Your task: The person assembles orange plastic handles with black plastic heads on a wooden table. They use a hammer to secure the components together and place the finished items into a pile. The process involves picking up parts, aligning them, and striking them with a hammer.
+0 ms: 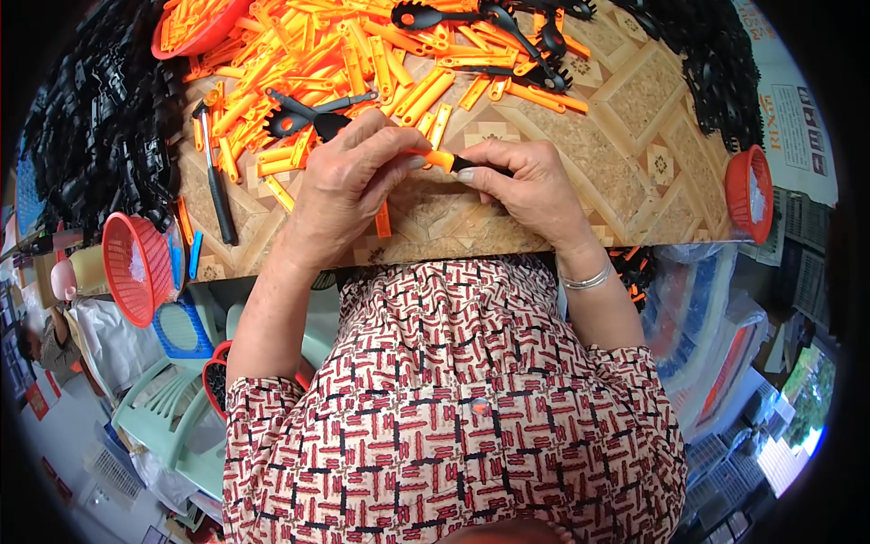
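Observation:
Above the table's near edge, my left hand (362, 168) pinches an orange plastic handle (439, 160), its fingers covering most of it. My right hand (530, 186) grips a black utensil shaft (460, 166) that meets the handle's right end. The far part of the black piece is hidden by my right fingers, so its kind does not show. Just beyond my left hand, a black slotted utensil (292, 120) lies on a heap of loose orange handles (299, 54). One orange handle (383, 221) lies under my hands by the table edge.
Black spaghetti servers (435, 15) lie on the heap's far side. A hammer (217, 181) rests left of my hands. Dark utensils pile up at the left (109, 136) and far right (720, 72). Red baskets (136, 267) (750, 195) sit at both table corners. Green chairs (172, 408) stand lower left.

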Action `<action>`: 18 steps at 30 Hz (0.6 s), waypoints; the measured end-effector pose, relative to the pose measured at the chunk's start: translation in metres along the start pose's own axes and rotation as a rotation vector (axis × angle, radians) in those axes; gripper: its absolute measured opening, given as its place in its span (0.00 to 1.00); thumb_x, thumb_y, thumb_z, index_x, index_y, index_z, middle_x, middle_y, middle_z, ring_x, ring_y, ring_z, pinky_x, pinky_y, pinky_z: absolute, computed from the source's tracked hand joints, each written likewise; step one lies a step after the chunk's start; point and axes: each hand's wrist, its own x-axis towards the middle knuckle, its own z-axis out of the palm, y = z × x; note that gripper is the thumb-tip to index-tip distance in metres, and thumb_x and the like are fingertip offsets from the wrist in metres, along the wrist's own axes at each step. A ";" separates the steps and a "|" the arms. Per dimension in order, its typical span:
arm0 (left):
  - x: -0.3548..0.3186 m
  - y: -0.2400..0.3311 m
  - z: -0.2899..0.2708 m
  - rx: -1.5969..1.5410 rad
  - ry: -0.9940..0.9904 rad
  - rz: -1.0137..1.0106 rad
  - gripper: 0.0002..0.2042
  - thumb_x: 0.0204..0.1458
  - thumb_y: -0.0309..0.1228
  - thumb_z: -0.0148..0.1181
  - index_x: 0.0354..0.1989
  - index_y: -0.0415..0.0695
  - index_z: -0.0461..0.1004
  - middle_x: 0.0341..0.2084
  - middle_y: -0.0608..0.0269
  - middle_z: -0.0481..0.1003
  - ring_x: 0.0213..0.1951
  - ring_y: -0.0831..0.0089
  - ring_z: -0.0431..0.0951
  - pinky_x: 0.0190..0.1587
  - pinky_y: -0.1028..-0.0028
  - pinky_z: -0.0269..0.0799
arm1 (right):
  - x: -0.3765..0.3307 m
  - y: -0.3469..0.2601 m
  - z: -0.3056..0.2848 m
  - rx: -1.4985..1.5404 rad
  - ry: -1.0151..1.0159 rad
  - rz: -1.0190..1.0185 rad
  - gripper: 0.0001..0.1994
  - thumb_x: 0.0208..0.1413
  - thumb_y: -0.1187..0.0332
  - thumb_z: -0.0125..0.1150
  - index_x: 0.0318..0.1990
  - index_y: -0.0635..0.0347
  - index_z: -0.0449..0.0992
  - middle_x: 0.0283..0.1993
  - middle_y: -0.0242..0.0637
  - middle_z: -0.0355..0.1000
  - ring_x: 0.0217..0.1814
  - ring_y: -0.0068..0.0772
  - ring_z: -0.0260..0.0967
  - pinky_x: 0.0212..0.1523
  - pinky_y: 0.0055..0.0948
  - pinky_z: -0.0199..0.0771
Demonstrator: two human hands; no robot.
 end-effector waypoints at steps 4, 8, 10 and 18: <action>0.001 0.002 0.002 0.109 -0.035 0.116 0.09 0.53 0.19 0.66 0.42 0.41 0.80 0.32 0.59 0.74 0.33 0.63 0.78 0.36 0.69 0.74 | 0.003 0.013 -0.008 -0.172 -0.057 -0.142 0.10 0.53 0.73 0.69 0.43 0.60 0.86 0.27 0.39 0.78 0.25 0.23 0.74 0.29 0.27 0.72; -0.003 0.006 0.011 0.166 -0.016 0.114 0.09 0.51 0.19 0.68 0.40 0.41 0.80 0.30 0.58 0.72 0.31 0.61 0.78 0.33 0.67 0.73 | 0.006 0.016 -0.012 -0.276 -0.065 -0.302 0.08 0.51 0.71 0.70 0.39 0.58 0.84 0.27 0.41 0.77 0.27 0.35 0.74 0.32 0.32 0.72; -0.005 0.006 0.014 0.178 -0.008 0.084 0.09 0.51 0.20 0.68 0.40 0.42 0.80 0.29 0.58 0.72 0.31 0.60 0.78 0.33 0.66 0.72 | 0.004 0.020 -0.011 -0.387 -0.033 -0.434 0.06 0.50 0.71 0.70 0.37 0.58 0.84 0.27 0.40 0.76 0.28 0.40 0.73 0.34 0.35 0.72; -0.022 0.003 0.028 0.148 -0.006 -0.008 0.09 0.54 0.25 0.69 0.43 0.41 0.79 0.34 0.55 0.74 0.34 0.57 0.79 0.35 0.63 0.75 | -0.007 0.022 -0.007 -0.622 0.121 -0.759 0.09 0.46 0.75 0.68 0.37 0.59 0.82 0.26 0.37 0.74 0.31 0.41 0.72 0.39 0.40 0.71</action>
